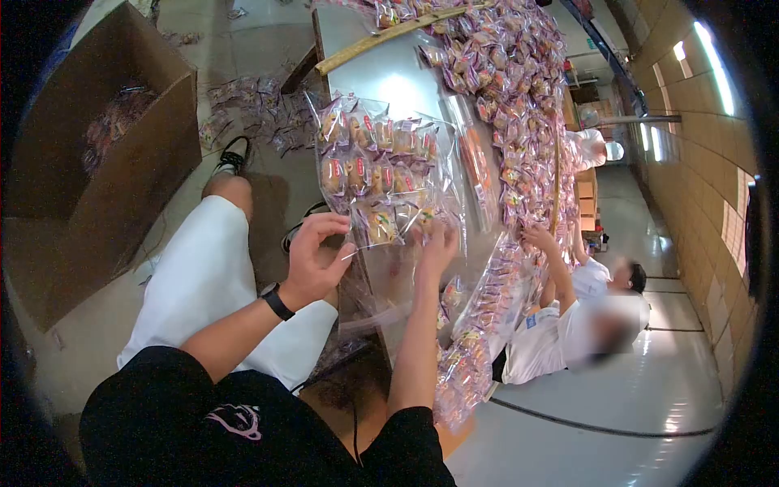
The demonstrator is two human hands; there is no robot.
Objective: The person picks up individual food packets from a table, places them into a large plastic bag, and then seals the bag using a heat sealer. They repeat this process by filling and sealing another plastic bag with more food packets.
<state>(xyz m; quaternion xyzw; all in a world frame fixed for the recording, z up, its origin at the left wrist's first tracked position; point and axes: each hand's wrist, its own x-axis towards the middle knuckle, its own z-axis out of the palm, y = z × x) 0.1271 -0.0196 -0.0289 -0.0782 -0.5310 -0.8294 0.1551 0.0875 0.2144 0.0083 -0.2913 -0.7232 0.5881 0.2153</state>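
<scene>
A large clear plastic bag point(442, 174) lies on the table, with several small wrapped snack packets point(359, 174) in rows inside it. My left hand point(312, 260), with a dark wristband, is at the bag's near left edge; its thumb and forefinger are apart. Beside a packet point(381, 225) in the nearest row, my right hand point(436, 247) has its fingertips closed round another snack packet point(426, 217). The plastic partly covers that packet, and its lower part is hidden by my fingers.
Loose packets point(519, 105) are heaped along the table's far side behind a wooden strip point(398, 36). A cardboard box point(154, 154) stands at left, near packets on the floor point(260, 109). Co-workers in white point(544, 341) reach in from the right. Filled bags point(479, 333) lie nearby.
</scene>
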